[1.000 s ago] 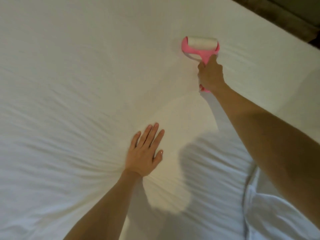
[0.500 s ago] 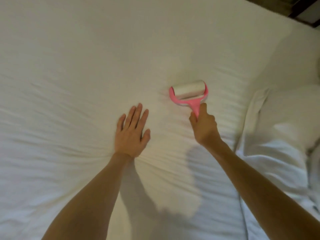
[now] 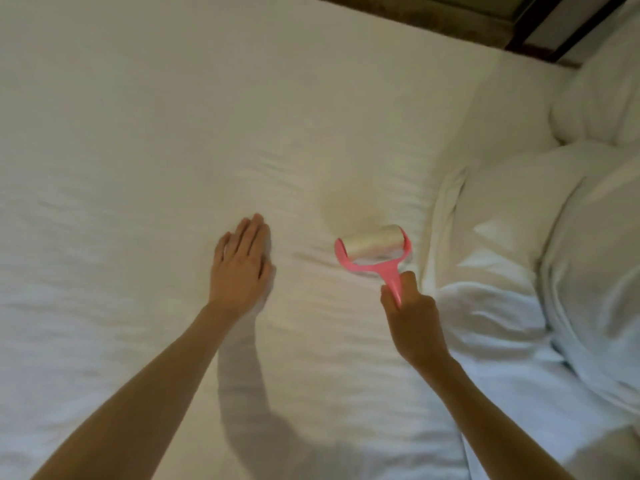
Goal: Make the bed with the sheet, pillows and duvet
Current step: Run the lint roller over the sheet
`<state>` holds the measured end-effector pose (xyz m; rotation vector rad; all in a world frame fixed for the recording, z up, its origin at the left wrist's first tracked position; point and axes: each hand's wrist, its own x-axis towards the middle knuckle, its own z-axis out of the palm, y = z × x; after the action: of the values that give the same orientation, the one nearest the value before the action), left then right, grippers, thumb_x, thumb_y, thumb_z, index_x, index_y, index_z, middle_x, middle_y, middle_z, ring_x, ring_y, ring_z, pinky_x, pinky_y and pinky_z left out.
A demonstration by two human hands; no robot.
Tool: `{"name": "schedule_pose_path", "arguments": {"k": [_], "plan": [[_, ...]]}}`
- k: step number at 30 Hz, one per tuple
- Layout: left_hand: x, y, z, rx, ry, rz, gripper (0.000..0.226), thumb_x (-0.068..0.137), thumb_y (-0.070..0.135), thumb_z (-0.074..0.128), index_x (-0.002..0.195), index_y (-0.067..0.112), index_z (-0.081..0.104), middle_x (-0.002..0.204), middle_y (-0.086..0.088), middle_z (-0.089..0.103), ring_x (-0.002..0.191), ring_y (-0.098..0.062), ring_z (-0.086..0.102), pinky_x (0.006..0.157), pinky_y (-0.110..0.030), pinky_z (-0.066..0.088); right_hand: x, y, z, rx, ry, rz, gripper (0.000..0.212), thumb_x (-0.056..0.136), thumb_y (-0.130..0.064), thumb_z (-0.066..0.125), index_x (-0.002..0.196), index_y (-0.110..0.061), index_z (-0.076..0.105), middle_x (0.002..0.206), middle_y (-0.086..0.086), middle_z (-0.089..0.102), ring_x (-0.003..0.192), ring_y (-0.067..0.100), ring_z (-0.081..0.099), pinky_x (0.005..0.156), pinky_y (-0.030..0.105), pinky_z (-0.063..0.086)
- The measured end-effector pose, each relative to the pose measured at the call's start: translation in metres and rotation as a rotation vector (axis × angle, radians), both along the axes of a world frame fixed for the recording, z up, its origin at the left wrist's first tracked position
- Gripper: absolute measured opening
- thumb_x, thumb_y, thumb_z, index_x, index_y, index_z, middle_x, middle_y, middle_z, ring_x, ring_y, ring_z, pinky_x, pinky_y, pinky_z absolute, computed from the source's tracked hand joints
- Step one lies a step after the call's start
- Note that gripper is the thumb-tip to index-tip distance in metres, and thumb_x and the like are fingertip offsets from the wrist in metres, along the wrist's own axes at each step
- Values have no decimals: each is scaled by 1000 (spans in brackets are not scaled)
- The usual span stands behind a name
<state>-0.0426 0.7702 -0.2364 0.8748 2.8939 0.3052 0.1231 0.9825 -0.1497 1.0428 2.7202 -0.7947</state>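
A white sheet [image 3: 145, 140] covers the mattress, with soft creases across its middle. My right hand [image 3: 414, 323] grips the handle of a pink lint roller [image 3: 374, 251], whose white roll lies on the sheet just left of the bunched duvet [image 3: 512, 271]. My left hand [image 3: 240, 265] is flat with straight fingers close together, on or just over the sheet to the left of the roller; it is blurred. White pillows [image 3: 602, 105] are piled at the far right.
The bed's far edge [image 3: 398, 36] runs along the top, with dark floor or wall [image 3: 450, 15] beyond it. The duvet and pillows fill the right side of the bed.
My right hand has drawn the lint roller from the far side of the sheet back toward me, near the duvet. My left hand has slid forward and closed its fingers together.
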Motion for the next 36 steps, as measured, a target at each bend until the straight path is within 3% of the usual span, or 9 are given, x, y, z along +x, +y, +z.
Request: {"name": "schedule_pose_path", "arguments": {"k": [3,6,10,12,15,21,25,28,36], "plan": [[-17,33,5,-6,-30,-110,60,86,30,36,140,5,44,147,-11,43,134,-28,41,107,-41,32,-10,20,4,-5,-26,-121,39,96,-37,38,112,-4,50,79,19,61,73,39,61,65,40,48],[-36,74,4,-37,-29,-152,58,88,30,35,138,3,46,145,-13,45,134,-29,43,108,-41,31,-35,35,-6,76,36,-25,53,89,-36,34,115,8,50,76,29,59,66,46,62,59,43,49],[-61,110,0,-72,-64,-139,64,89,35,30,148,12,32,157,-6,25,146,-26,20,116,-47,19,-105,65,-9,-56,-213,-91,29,99,-27,36,118,-5,39,90,19,58,69,39,67,68,46,58],[-70,115,-7,-79,-68,-152,65,90,40,29,152,21,22,161,0,12,148,-24,9,118,-47,9,-143,82,-7,-63,-197,-106,26,99,-27,37,115,-7,40,87,16,59,61,34,67,60,43,59],[-73,112,-14,-36,-4,-143,65,89,42,35,150,24,27,160,1,16,147,-24,13,118,-47,10,-192,101,-5,-118,-165,-151,20,99,-24,38,112,-9,39,79,12,56,52,28,63,49,37,56],[-73,114,-25,5,20,-143,66,88,41,39,150,22,28,160,0,15,147,-23,15,118,-47,11,-286,135,-21,-51,-88,-115,38,98,-26,38,130,-4,36,114,21,58,86,40,66,74,47,56],[-73,114,-27,10,17,-148,66,89,39,41,151,22,26,161,-1,13,148,-24,13,118,-48,13,-347,164,-26,-65,-44,-150,38,99,-25,38,131,-5,39,107,17,60,62,30,62,45,32,52],[-75,112,-32,30,38,-136,67,88,39,43,151,23,27,160,0,15,148,-23,14,118,-48,15,-385,177,-29,-95,-23,-176,42,100,-23,37,138,-5,34,99,12,51,52,19,53,23,19,36],[-78,113,-39,55,94,-134,68,88,41,44,151,23,26,160,1,15,148,-21,13,117,-47,16,-432,186,-28,-159,1,-242,42,100,-23,37,140,-11,30,83,3,44,63,16,52,26,16,38]]}}
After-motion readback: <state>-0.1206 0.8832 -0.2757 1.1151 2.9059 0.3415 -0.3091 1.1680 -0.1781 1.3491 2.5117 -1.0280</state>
